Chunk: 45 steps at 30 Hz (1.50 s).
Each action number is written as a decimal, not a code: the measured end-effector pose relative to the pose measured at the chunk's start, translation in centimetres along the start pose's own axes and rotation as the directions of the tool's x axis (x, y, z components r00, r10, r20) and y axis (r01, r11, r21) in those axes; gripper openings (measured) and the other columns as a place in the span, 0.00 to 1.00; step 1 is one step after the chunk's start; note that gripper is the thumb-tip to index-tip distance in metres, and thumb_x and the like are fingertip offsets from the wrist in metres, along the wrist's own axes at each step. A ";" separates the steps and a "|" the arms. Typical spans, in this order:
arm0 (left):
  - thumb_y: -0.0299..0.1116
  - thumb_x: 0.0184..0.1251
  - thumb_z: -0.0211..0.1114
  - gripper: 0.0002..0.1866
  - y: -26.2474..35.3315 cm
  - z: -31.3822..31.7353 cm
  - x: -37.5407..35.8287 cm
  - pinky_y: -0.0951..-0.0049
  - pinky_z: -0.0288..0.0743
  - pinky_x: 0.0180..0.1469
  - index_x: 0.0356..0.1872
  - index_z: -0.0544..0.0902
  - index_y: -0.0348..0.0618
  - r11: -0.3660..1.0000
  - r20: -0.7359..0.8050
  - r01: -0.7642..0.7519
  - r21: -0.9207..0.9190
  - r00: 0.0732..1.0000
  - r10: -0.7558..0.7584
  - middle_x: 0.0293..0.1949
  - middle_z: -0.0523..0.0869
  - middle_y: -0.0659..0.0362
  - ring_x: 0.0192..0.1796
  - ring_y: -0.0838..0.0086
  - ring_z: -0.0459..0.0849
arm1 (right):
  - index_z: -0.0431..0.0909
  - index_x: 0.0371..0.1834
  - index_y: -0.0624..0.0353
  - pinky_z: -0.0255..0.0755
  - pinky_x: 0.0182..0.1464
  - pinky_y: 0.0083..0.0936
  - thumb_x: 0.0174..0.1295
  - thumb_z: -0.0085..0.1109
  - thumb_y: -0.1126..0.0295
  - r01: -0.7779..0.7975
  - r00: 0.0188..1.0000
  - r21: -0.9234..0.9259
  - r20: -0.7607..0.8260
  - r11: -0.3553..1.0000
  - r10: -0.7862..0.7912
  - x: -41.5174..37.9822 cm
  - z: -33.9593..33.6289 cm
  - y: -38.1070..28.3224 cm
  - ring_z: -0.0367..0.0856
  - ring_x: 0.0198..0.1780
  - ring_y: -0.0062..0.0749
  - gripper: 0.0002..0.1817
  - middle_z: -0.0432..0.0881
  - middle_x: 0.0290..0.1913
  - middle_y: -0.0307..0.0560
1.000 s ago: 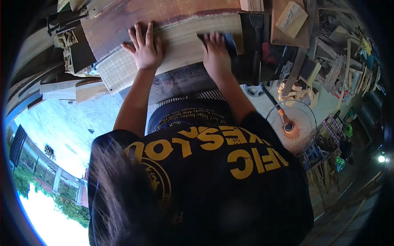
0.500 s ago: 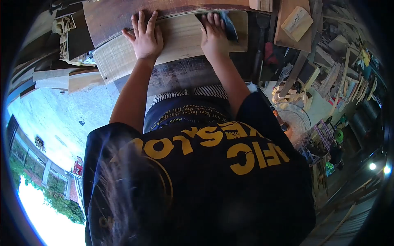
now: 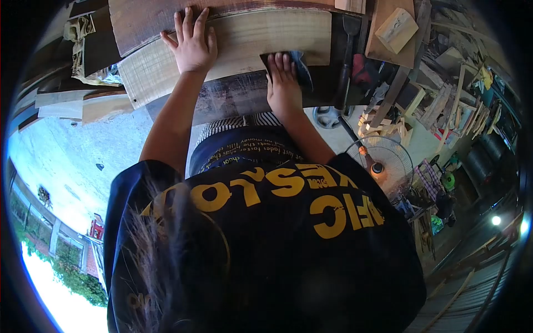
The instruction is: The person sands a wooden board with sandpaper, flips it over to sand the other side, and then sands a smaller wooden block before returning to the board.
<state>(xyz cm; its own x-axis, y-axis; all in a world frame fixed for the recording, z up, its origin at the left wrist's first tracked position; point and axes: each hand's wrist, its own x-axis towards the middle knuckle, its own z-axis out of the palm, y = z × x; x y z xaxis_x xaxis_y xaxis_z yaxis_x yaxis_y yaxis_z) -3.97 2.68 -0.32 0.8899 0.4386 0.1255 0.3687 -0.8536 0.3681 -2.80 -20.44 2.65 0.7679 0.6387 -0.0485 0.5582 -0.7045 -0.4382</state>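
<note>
A long pale wooden board (image 3: 239, 47) lies across the work surface. My left hand (image 3: 194, 47) rests flat on it with fingers spread, the fingertips reaching its far edge. My right hand (image 3: 285, 91) is at the board's near edge, its fingers pressing a dark sheet of sandpaper (image 3: 301, 69). That sheet overlaps the near edge of the board, with one corner sticking out to the right of the fingers. How the thumb holds the sheet is hard to see.
Beyond the board lies a reddish-brown plank (image 3: 144, 25). A chisel-like tool (image 3: 346, 61) and a wood block (image 3: 397, 30) are to the right. A fan (image 3: 380, 166) stands lower right, near scrap wood (image 3: 444, 100). Dark wood (image 3: 233, 91) lies nearer my body.
My right hand has slid with the sandpaper from the middle of the board toward its near edge. My left hand stays on the board. The view has shifted slightly.
</note>
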 end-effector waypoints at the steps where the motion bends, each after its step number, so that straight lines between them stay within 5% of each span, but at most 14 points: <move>1: 0.46 0.66 0.48 0.25 0.1 0.1 0.0 0.31 0.27 0.66 0.66 0.63 0.67 1.000 -0.002 0.008 -0.003 1.000 -0.008 0.71 0.57 0.58 0.74 0.59 0.48 | 0.64 0.63 0.66 0.50 0.70 0.45 0.62 0.48 0.70 -0.010 0.999 -0.012 0.052 1.000 0.010 -0.5 0.0 -0.1 0.58 0.69 0.53 0.25 0.64 0.65 0.61; 8: 0.46 0.68 0.48 0.24 0.4 -0.1 0.0 0.33 0.31 0.66 0.66 0.63 0.67 1.000 -0.045 -0.020 0.003 0.999 0.021 0.70 0.59 0.59 0.74 0.60 0.49 | 0.63 0.63 0.67 0.51 0.69 0.45 0.62 0.47 0.69 0.059 0.986 0.019 -0.157 0.998 -0.055 7.4 1.6 0.0 0.60 0.68 0.54 0.26 0.64 0.65 0.63; 13: 0.47 0.68 0.47 0.24 0.8 -0.9 0.2 0.33 0.29 0.67 0.66 0.63 0.69 1.000 -0.032 0.000 -0.016 0.999 0.000 0.71 0.58 0.59 0.75 0.62 0.48 | 0.65 0.61 0.68 0.53 0.69 0.45 0.63 0.46 0.69 0.036 0.998 -0.031 0.054 0.999 -0.034 1.2 1.1 -1.2 0.60 0.67 0.55 0.23 0.66 0.63 0.63; 15: 0.44 0.68 0.46 0.24 1.2 -1.5 0.2 0.40 0.35 0.69 0.65 0.65 0.60 0.996 -0.034 -0.014 0.087 0.999 0.017 0.69 0.62 0.57 0.73 0.60 0.54 | 0.65 0.61 0.68 0.53 0.68 0.46 0.63 0.45 0.69 0.047 0.997 -0.048 0.068 0.998 -0.044 2.2 1.4 -1.2 0.60 0.67 0.56 0.23 0.66 0.63 0.63; 18: 0.35 0.64 0.51 0.22 1.1 -2.0 0.6 0.42 0.36 0.69 0.60 0.71 0.46 0.998 -0.018 0.044 -0.050 0.999 -0.045 0.66 0.67 0.54 0.72 0.59 0.55 | 0.65 0.61 0.69 0.52 0.69 0.47 0.63 0.45 0.70 0.087 0.992 -0.028 -0.086 0.996 -0.089 7.5 2.0 -1.0 0.61 0.67 0.57 0.23 0.65 0.63 0.65; 21: 0.35 0.64 0.50 0.22 0.9 -2.1 0.5 0.45 0.37 0.70 0.59 0.71 0.45 0.991 -0.032 0.075 -0.113 0.996 -0.079 0.65 0.67 0.54 0.72 0.59 0.56 | 0.64 0.61 0.69 0.52 0.69 0.48 0.63 0.45 0.70 0.058 0.987 0.062 -0.154 0.996 -0.048 6.1 2.1 -1.7 0.60 0.67 0.58 0.23 0.64 0.64 0.66; 26: 0.35 0.64 0.51 0.21 0.8 -2.1 0.4 0.44 0.38 0.70 0.59 0.71 0.44 0.992 -0.079 0.085 -0.097 0.993 -0.093 0.64 0.68 0.54 0.71 0.60 0.58 | 0.65 0.61 0.69 0.52 0.68 0.48 0.63 0.44 0.71 0.047 0.996 -0.037 0.082 0.998 -0.043 1.1 1.5 -2.1 0.59 0.68 0.58 0.23 0.65 0.63 0.66; 29: 0.35 0.65 0.50 0.21 0.7 -2.1 0.3 0.47 0.41 0.70 0.58 0.71 0.43 0.990 -0.092 0.076 -0.117 0.992 -0.088 0.63 0.69 0.54 0.70 0.60 0.59 | 0.63 0.61 0.70 0.52 0.68 0.48 0.64 0.44 0.70 0.151 0.979 -0.106 -0.119 0.983 -0.163 7.3 2.3 -1.2 0.59 0.68 0.57 0.23 0.65 0.63 0.66; 32: 0.34 0.66 0.50 0.20 0.2 -1.8 0.2 0.54 0.45 0.70 0.58 0.71 0.42 0.976 -0.154 0.110 -0.190 0.978 -0.141 0.62 0.70 0.52 0.69 0.60 0.61 | 0.63 0.61 0.70 0.52 0.68 0.48 0.65 0.44 0.70 0.110 0.984 -0.084 -0.128 0.990 -0.121 7.3 2.2 -1.5 0.59 0.68 0.58 0.23 0.64 0.63 0.67; 37: 0.34 0.66 0.49 0.19 0.6 -1.7 0.4 0.53 0.45 0.70 0.57 0.71 0.41 0.978 -0.156 0.120 -0.173 0.977 -0.147 0.62 0.70 0.52 0.69 0.59 0.62 | 0.62 0.62 0.69 0.52 0.68 0.48 0.63 0.46 0.70 0.050 0.997 -0.093 0.071 0.994 -0.044 0.7 2.7 -2.3 0.59 0.68 0.59 0.25 0.63 0.64 0.67; 40: 0.34 0.66 0.49 0.19 0.4 -1.6 0.3 0.53 0.45 0.70 0.57 0.71 0.41 0.980 -0.159 0.110 -0.164 0.978 -0.136 0.62 0.70 0.52 0.69 0.59 0.62 | 0.64 0.60 0.70 0.53 0.68 0.48 0.57 0.50 0.73 0.192 0.963 -0.111 -0.167 0.975 -0.209 7.7 2.7 -2.2 0.63 0.65 0.57 0.26 0.68 0.60 0.65; 41: 0.34 0.66 0.49 0.19 0.3 -1.5 0.2 0.53 0.45 0.70 0.57 0.71 0.41 0.979 -0.169 0.103 -0.175 0.977 -0.133 0.62 0.70 0.53 0.69 0.59 0.61 | 0.62 0.62 0.66 0.54 0.67 0.48 0.63 0.48 0.70 0.184 0.977 -0.025 -0.109 0.983 -0.185 9.2 2.9 -1.8 0.59 0.67 0.57 0.24 0.63 0.64 0.66; 43: 0.34 0.66 0.49 0.19 0.3 -1.6 0.2 0.53 0.45 0.70 0.57 0.71 0.41 0.979 -0.185 0.098 -0.178 0.974 -0.131 0.63 0.69 0.52 0.69 0.59 0.61 | 0.63 0.61 0.69 0.53 0.68 0.47 0.56 0.51 0.72 0.190 0.965 -0.067 -0.172 0.979 -0.199 8.6 3.1 -2.2 0.61 0.66 0.56 0.28 0.67 0.61 0.64; 45: 0.34 0.66 0.49 0.19 0.6 -1.8 0.3 0.52 0.45 0.70 0.57 0.71 0.41 0.980 -0.148 0.120 -0.161 0.979 -0.144 0.63 0.69 0.52 0.69 0.59 0.61 | 0.62 0.63 0.69 0.50 0.69 0.47 0.56 0.52 0.71 0.167 0.986 -0.086 0.013 0.982 -0.166 4.5 2.2 -3.5 0.59 0.68 0.56 0.29 0.66 0.62 0.65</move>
<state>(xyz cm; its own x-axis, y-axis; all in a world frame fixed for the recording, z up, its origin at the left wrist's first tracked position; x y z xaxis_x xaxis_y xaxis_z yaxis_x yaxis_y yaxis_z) -4.00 2.81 1.58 0.7781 0.5935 0.2057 0.4246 -0.7383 0.5240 -2.02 -14.38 2.00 0.6601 0.7511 0.0133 0.7036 -0.6120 -0.3611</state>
